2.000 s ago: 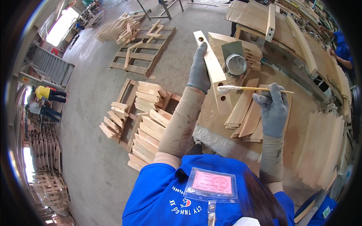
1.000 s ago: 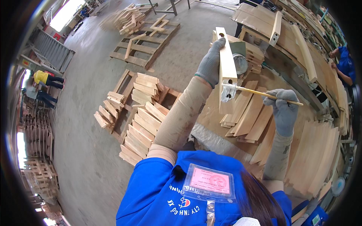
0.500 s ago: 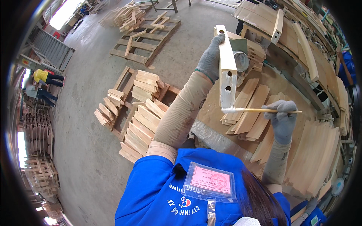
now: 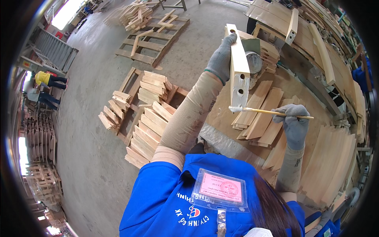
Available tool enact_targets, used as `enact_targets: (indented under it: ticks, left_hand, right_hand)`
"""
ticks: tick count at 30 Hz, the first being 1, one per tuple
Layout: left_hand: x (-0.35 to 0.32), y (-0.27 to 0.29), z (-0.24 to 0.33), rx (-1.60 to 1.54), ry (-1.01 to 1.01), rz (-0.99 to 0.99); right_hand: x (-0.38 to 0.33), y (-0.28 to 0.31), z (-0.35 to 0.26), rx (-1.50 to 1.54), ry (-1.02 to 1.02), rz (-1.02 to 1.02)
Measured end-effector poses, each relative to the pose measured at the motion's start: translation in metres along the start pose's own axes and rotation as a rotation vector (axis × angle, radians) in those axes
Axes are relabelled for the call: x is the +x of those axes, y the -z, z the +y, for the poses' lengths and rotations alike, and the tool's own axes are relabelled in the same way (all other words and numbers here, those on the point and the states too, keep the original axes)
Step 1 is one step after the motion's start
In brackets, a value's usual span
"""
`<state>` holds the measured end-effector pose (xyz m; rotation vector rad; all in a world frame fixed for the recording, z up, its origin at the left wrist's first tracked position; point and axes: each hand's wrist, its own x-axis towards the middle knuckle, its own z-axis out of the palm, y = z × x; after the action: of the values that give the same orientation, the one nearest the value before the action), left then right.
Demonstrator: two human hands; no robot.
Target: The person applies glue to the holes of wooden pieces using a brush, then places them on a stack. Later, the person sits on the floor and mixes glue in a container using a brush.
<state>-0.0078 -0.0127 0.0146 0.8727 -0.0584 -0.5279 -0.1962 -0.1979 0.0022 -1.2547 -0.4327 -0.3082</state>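
My gloved left hand (image 4: 222, 59) is closed around the far part of a pale wooden bar (image 4: 238, 59), holding it up before me. The near end of the bar has two dark holes and is coated with a wet-looking white substance. Between the fingers of my gloved right hand (image 4: 295, 125) is a thin wooden-handled brush (image 4: 258, 111), its handle pointing left. The white-covered brush tip touches the bottom edge of the bar's coated end. Behind the bar stands a round whitish container (image 4: 254, 62), partly hidden, with a green piece (image 4: 252, 45) beside it.
Flat wooden boards (image 4: 262, 112) lie on the brown surface below my hands. Stacked wooden pieces (image 4: 148, 130) sit on a pallet at left, with another pallet (image 4: 148, 46) farther off. A long workbench (image 4: 272, 17) holds more bars at right. Two people (image 4: 49, 81) stand far left.
The brush tip has shifted slightly left and up along the bar's bottom edge, and its handle now slants more. The bar has tilted a little in my left hand.
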Motion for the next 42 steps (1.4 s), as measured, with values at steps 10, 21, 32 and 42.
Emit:
enact_targets:
  ticks: [10, 21, 32, 42]
  left_hand:
    - [0.005, 0.005, -0.004, -0.020, 0.017, -0.044]
    - [0.019, 0.020, -0.005, 0.000, -0.045, 0.049]
    - [0.016, 0.015, 0.001, 0.119, -0.266, 0.122]
    - [0.024, 0.023, 0.013, 0.194, -0.376, 0.132]
  right_hand:
    - [0.004, -0.002, 0.006, 0.035, 0.009, 0.168]
    - [-0.001, -0.018, -0.015, -0.012, 0.080, 0.282]
    - [0.046, -0.060, -0.061, -0.843, 0.173, 0.116]
    - [0.051, -0.081, -0.055, -0.933, 0.207, 0.095]
